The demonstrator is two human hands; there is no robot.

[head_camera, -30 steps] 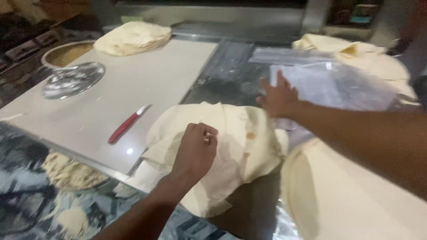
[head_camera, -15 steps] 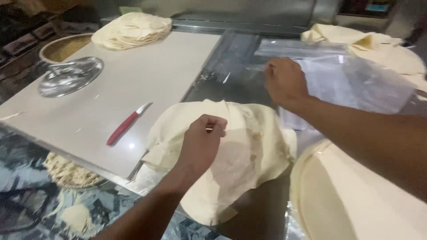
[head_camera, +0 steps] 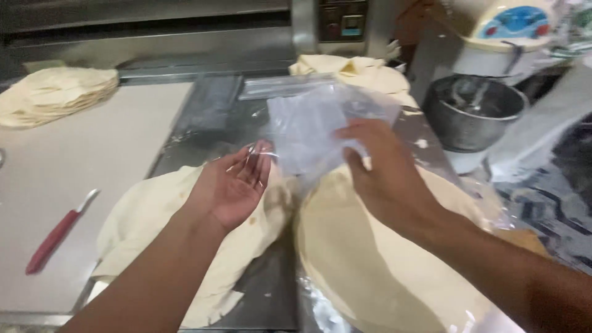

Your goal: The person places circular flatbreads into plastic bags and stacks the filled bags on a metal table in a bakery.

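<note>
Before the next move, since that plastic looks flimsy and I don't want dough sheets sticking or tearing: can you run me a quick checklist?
1. Both hands on the clear plastic bag: ok; left hand at its left edge, right hand at its right side.
2. Bag mouth open: cannot tell, the film is crumpled.
3. Bag lifted off the dough: ok.
4. Dough sheets below lying flat: left dough sheet rumpled, not ok; right dough sheet smooth, ok.
5. Red-handled knife away from the hands: ok, on the white board.
</note>
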